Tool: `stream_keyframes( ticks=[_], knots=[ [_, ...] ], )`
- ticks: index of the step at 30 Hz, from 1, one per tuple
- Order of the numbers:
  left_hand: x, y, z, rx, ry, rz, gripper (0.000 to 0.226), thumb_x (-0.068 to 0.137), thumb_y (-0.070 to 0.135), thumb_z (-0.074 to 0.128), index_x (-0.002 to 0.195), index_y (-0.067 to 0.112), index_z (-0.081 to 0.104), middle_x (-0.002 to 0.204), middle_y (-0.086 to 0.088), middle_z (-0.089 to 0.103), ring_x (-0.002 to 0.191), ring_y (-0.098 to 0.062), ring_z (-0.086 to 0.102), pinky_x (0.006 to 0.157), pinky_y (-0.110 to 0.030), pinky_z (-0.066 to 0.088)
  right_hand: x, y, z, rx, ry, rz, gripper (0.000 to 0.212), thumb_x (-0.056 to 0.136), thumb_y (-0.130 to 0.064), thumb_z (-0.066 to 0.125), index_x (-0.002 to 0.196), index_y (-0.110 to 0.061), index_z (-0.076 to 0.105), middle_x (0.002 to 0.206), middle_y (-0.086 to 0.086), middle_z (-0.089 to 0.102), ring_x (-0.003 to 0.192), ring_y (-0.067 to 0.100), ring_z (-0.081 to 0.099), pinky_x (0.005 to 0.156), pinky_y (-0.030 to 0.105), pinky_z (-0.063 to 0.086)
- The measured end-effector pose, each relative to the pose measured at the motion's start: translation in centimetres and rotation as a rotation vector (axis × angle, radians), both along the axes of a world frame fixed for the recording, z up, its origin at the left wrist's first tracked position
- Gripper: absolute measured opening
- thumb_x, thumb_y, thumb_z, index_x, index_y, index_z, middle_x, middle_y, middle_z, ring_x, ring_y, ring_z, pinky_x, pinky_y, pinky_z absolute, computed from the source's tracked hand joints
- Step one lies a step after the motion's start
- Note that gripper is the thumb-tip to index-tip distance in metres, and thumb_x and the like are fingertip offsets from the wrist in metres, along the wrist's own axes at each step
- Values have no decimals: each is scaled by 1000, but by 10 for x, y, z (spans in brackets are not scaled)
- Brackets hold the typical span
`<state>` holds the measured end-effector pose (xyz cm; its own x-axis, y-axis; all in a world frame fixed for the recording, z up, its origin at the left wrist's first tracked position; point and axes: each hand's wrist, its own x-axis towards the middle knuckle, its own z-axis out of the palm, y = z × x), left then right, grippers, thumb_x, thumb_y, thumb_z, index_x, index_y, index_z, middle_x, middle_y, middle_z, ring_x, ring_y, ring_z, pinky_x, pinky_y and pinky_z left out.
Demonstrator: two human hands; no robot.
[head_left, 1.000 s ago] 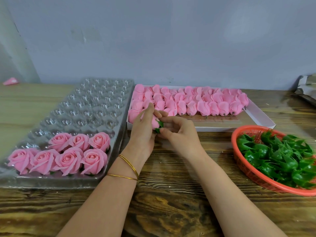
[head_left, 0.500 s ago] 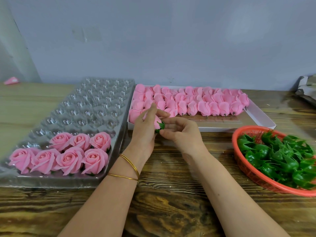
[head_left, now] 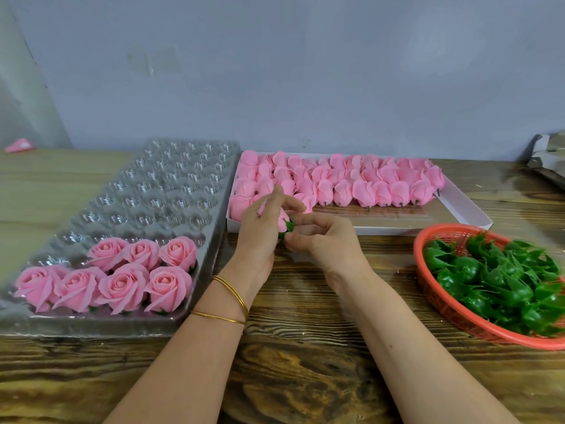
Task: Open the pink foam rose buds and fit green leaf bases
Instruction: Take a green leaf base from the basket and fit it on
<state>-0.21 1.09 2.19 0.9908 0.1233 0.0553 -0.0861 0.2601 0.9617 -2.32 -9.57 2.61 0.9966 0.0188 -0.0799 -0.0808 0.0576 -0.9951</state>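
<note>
My left hand [head_left: 258, 237] grips a closed pink foam rose bud [head_left: 282, 220] above the table's middle. A green leaf base [head_left: 289, 226] sits on the bud's lower end, and my right hand [head_left: 324, 240] pinches it with thumb and fingertips. Behind my hands a white tray [head_left: 464, 206] holds rows of closed pink buds [head_left: 367, 185]. An orange basket [head_left: 428, 270] at the right is full of green leaf bases [head_left: 501, 280]. Several opened pink roses [head_left: 122, 276] stand in the near cells of a clear plastic tray [head_left: 146, 203] at the left.
The wooden table [head_left: 299, 371] is bare in front of me. A pink scrap [head_left: 20, 145] lies at the far left by the wall. A grey crumpled wrapper [head_left: 550, 160] sits at the far right. The grey wall runs right behind both trays.
Both hands stayed at the same spot over the table. My fingers shifted around the bud, and the green base now sits a little further onto its end.
</note>
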Motion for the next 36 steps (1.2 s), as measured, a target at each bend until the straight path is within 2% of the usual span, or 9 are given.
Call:
stream_keyframes(
  ticks=[5,10,14,17,19,21,27,29,36],
  knots=[
    [-1,-1,-1,57,-29,15,45,100,36,49,63,24,73,82,-6,72,92,-21,66,94,-45,48,1,-1,0,40,36,-2,30,77,16,69,84,-13,69,62,-2,70,67,16,69,86,48,56],
    [-1,-1,-1,95,-47,-1,44,99,38,49,65,23,73,79,-3,73,89,-17,67,89,-41,50,1,0,1,55,50,5,28,76,15,70,84,-11,70,65,0,71,66,16,68,84,47,57],
    [0,-1,-5,165,-92,10,44,100,39,48,66,23,71,79,4,73,87,-3,66,84,-31,48,2,-1,0,48,67,-9,23,77,13,72,87,-7,70,65,2,70,68,19,69,83,46,58],
    [1,-2,-7,192,-146,18,42,101,34,47,70,18,71,73,9,70,77,5,63,75,-18,46,2,0,0,56,76,-20,23,77,13,72,96,-1,70,67,4,70,68,18,69,82,41,60],
    [2,-2,-9,221,-178,35,41,101,31,47,72,14,70,69,12,68,72,8,61,68,-7,44,1,-1,0,77,82,-27,26,77,13,72,101,3,68,70,7,69,69,19,70,79,37,61],
    [3,-3,-10,242,-194,47,41,102,30,47,72,13,70,68,12,68,71,8,60,65,-3,41,1,0,0,103,90,-28,29,77,14,71,104,5,68,74,11,69,68,19,70,75,33,61],
    [3,-5,-12,308,-266,52,40,102,24,46,72,11,68,65,16,66,67,8,58,65,-4,40,3,1,-2,149,117,-27,25,77,17,69,100,5,68,72,13,70,67,21,71,72,31,62],
    [2,-5,-12,319,-279,48,40,102,23,46,72,9,68,64,16,66,65,8,58,65,-4,40,4,1,-3,165,132,-20,23,78,18,67,97,5,67,68,10,70,66,20,71,75,31,61],
    [4,-4,-12,302,-232,36,41,102,29,47,71,16,70,66,12,66,66,4,57,63,-6,42,4,-1,-2,191,155,-1,19,79,15,68,92,1,67,72,10,71,73,22,70,82,35,59]
  ],
)
